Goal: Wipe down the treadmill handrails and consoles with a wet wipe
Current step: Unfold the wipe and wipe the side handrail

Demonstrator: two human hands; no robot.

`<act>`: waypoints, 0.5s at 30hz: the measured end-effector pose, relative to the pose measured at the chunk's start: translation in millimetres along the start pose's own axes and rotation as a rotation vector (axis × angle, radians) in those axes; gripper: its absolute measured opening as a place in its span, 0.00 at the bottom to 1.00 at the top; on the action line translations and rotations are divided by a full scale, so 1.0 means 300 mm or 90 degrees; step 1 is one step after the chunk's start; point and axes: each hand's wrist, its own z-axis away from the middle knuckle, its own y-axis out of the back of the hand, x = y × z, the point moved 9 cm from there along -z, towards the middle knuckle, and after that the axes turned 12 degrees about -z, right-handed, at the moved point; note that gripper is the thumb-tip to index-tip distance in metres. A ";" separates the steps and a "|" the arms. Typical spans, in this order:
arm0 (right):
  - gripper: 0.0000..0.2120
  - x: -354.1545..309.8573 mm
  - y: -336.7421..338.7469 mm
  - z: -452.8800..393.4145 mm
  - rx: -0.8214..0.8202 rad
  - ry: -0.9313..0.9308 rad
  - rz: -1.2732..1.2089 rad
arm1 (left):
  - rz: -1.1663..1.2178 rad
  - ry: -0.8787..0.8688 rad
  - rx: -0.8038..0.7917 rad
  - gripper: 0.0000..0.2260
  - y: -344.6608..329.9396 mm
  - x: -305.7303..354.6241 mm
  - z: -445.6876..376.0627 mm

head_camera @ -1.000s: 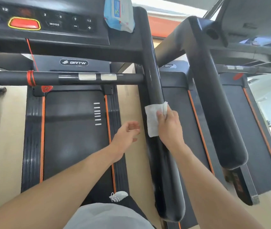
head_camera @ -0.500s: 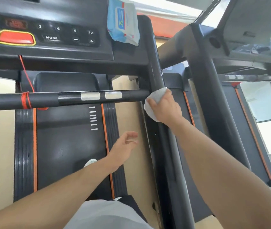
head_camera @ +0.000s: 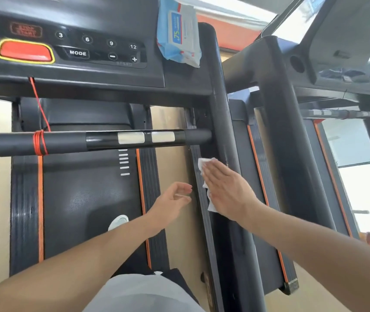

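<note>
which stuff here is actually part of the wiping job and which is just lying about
In the job: wet wipe, right hand pressing it flat on the right handrail, console, wipe pack.
Lying about: red safety cord, neighbouring treadmill.

From my feed, both forearms are bare all the way into the frame, with no sleeve, watch or band on either wrist. The left hand point(head_camera: 170, 203) and right hand point(head_camera: 227, 190) wear no gloves and no rings that I can make out; the nails look short and unpainted. At the bottom edge I see a light grey garment point(head_camera: 139, 293) over the torso, with dark clothing point(head_camera: 179, 280) just beside it. A white shoe point(head_camera: 118, 221) tip shows beyond the left forearm.
</note>
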 end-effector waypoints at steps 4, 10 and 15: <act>0.31 0.062 0.053 -0.097 -0.046 0.014 0.123 | -0.005 0.017 0.024 0.11 0.037 -0.036 0.026; 0.31 0.064 0.062 -0.099 -0.018 -0.042 0.119 | 0.010 0.047 0.057 0.10 0.009 -0.110 0.083; 0.32 -0.124 -0.048 0.067 0.061 0.033 0.073 | 0.033 0.025 0.108 0.11 -0.076 -0.074 0.137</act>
